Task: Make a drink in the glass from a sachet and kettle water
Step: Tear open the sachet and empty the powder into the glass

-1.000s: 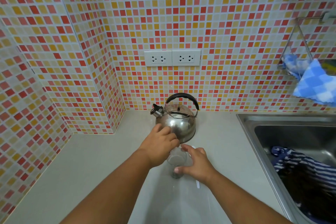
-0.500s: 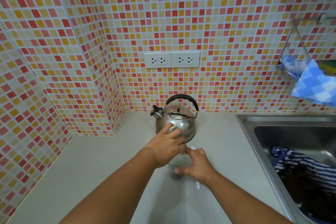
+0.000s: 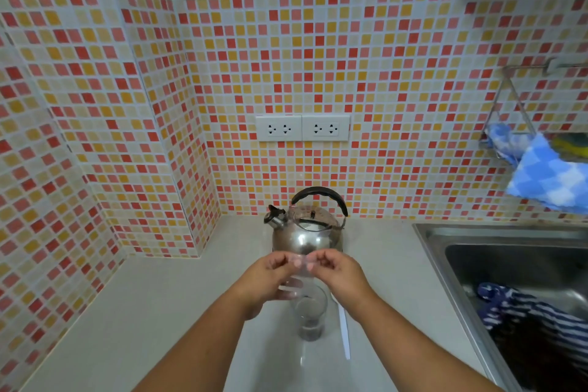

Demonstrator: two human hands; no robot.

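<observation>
Clear glass [image 3: 309, 315] with dark powder at bottom, left hand [image 3: 270, 277] and right hand [image 3: 340, 274] pinching a clear sachet [image 3: 297, 267] above it, steel kettle [image 3: 307, 227] behind.

Small square tiles in red, orange, pink and cream cover the wall [image 3: 397, 79], which steps around a corner on the left. A double white socket plate [image 3: 302, 127] sits mid-wall. A pale countertop [image 3: 133, 312] runs to a steel sink [image 3: 445, 242] on the right (striped cloth inside). Above it, a wire rack [image 3: 506, 111] holds a blue checked cloth [image 3: 547, 175].
</observation>
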